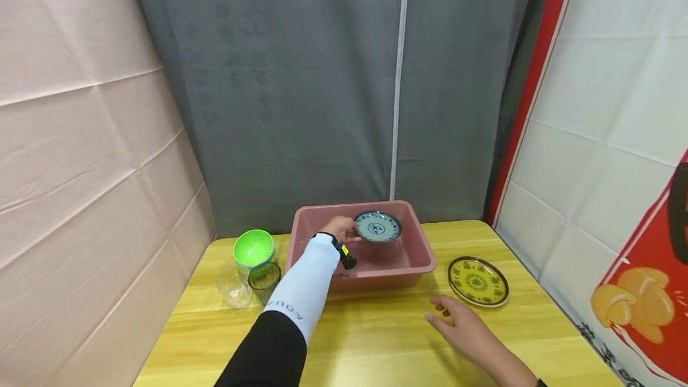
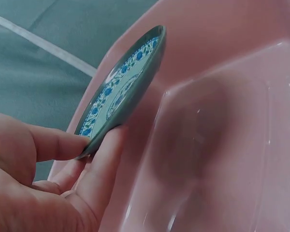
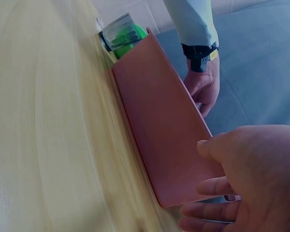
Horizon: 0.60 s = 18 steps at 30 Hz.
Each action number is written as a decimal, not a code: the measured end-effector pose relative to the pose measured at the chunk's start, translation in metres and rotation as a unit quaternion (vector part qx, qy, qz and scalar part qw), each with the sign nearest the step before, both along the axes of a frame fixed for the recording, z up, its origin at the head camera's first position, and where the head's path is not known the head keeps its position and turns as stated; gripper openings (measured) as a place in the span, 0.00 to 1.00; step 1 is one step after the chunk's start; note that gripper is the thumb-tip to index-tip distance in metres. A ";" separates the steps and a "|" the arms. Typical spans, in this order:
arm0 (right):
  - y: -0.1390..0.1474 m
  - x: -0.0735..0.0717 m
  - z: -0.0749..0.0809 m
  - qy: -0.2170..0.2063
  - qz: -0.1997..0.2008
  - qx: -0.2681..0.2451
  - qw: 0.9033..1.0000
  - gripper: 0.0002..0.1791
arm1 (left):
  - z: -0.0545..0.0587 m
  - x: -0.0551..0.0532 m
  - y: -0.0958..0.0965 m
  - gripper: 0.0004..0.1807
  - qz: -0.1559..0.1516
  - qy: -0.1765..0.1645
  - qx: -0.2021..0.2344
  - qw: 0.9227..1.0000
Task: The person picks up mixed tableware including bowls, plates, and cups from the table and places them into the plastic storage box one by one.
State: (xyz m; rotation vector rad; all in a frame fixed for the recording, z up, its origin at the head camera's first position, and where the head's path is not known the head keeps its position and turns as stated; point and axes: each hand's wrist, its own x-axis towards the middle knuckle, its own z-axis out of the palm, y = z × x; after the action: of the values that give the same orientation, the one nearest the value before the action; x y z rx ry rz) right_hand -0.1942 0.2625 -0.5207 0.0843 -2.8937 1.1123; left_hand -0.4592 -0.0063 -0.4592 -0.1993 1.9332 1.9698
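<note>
Landmark = pink basin (image 1: 371, 283), sits on the wood-grain table (image 1: 376, 345), long side facing the person
Left hand (image 1: 341, 229): reaches over the basin's front rim, narrow grip, pinching the blue-patterned plate (image 1: 378, 227) at its edge, digits on both faces of it, per left wrist view
That plate: over the basin's inside, somewhat right of the basin's middle in the head view, tilted, off the basin floor; pattern is blue flowers round the border plus a round motif in the centre; dark shadow on the basin floor, seen in the left wrist view
Right hand (image 1: 463, 328): over the table at the basin's front right, apart from the basin, relaxed and fairly wide, thumb clear of the loosely bent fingers, grasp is free
Yellow plate (image 1: 478, 281): flat on the table just right of the basin, dark rim, dark pattern, nearest thing to the right hand
Green bowl (image 1: 253, 248): just left of the basin, a pale rim showing under it
Dark tinted glass (image 1: 264, 282): left of the basin's front corner, in front of the bowl
Clear glass (image 1: 234, 288): farther left of the basin, beside the tinted one
Light blue sleeve (image 1: 309, 282) with lettering: crosses the basin's front left corner
Grey curtain (image 1: 301, 94): behind the basin, white vertical strip on it
</note>
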 end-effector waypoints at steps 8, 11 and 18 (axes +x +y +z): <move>0.010 0.007 0.008 0.002 -0.003 0.005 1.000 0.25 | -0.013 -0.018 0.001 0.18 0.012 -0.035 -0.026 0.999; 0.014 0.008 0.012 0.009 -0.003 0.013 1.000 0.23 | -0.019 -0.021 -0.002 0.16 0.003 -0.036 -0.046 0.998; 0.020 0.009 0.020 -0.006 -0.016 0.014 1.000 0.22 | -0.031 -0.027 0.003 0.15 -0.019 -0.059 -0.063 0.996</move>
State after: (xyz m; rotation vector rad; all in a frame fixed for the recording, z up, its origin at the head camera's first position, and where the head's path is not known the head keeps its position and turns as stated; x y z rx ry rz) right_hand -0.1851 0.2828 -0.5009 0.0317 -2.9115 1.0699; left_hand -0.4861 -0.0029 -0.4902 -0.3035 1.9710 1.7733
